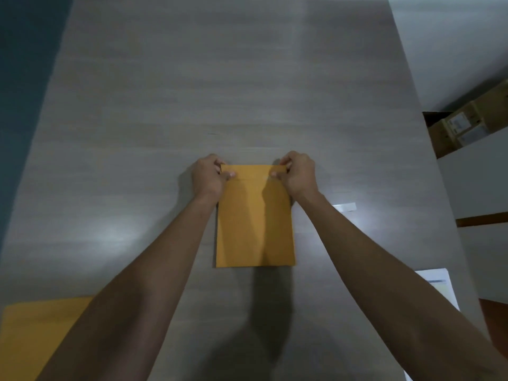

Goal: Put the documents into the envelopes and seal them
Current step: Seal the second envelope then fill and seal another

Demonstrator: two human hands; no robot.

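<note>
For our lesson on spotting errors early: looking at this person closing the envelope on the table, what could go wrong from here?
1. Both hands, left and right, pinch only the flap corners; its middle may stay unstuck or crease.
2. The envelope lies loose on the smooth table, so pressing could skew it and fold the flap crooked.
3. The strip beside it could stick to a forearm.

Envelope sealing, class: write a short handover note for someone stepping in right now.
Left hand and right hand: each pinches a top corner of the centre envelope, flap folded down.
Second envelope lies at the near left of the table; white documents near right; a peeled strip beside the right forearm.
Done: flap folded.
Left: press it shut, then fill and seal the next.
</note>
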